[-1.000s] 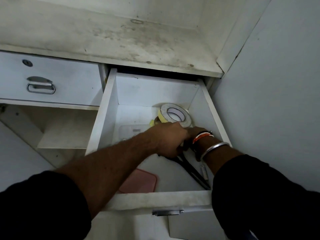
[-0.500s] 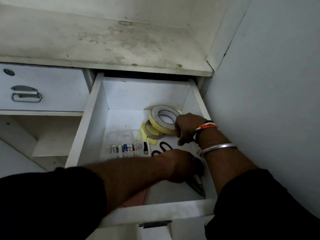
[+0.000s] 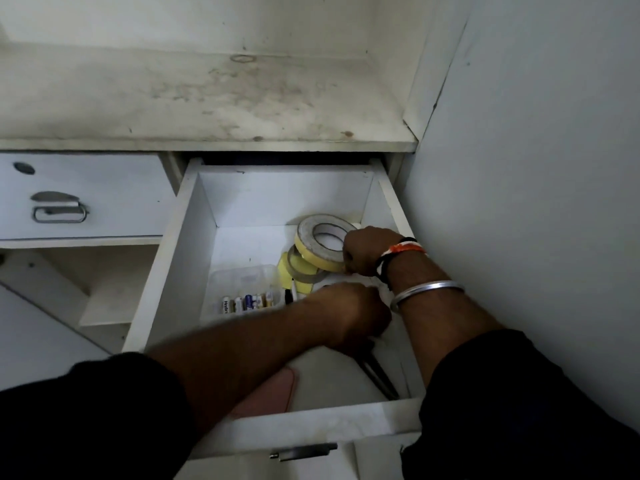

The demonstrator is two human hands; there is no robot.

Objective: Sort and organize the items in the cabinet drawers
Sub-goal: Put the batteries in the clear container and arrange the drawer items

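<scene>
The white drawer [image 3: 180, 237] stands pulled out. My right hand [image 3: 363, 251] is curled against the right edge of a large yellow-sided tape roll [image 3: 311, 249] that stands tilted at the back right. A smaller tape roll [image 3: 300, 270] and yellow sticky notes [image 3: 284, 271] lie beneath it. My left hand [image 3: 356, 317] reaches across the drawer, fingers curled over dark scissors [image 3: 379, 377] whose blades point to the front right corner. A clear plastic box [image 3: 242, 280] holds several batteries [image 3: 247, 302].
A pink lid [image 3: 273, 389] lies at the drawer's front, partly under my left forearm. A shut drawer with a metal handle [image 3: 59, 213] sits to the left, above an open shelf. A stained shelf top [image 3: 207, 98] is above; a wall [image 3: 536, 202] bounds the right side.
My left hand drew back from the tape roll toward the drawer's front, uncovering the battery box. My right hand now rests at the large tape roll's edge.
</scene>
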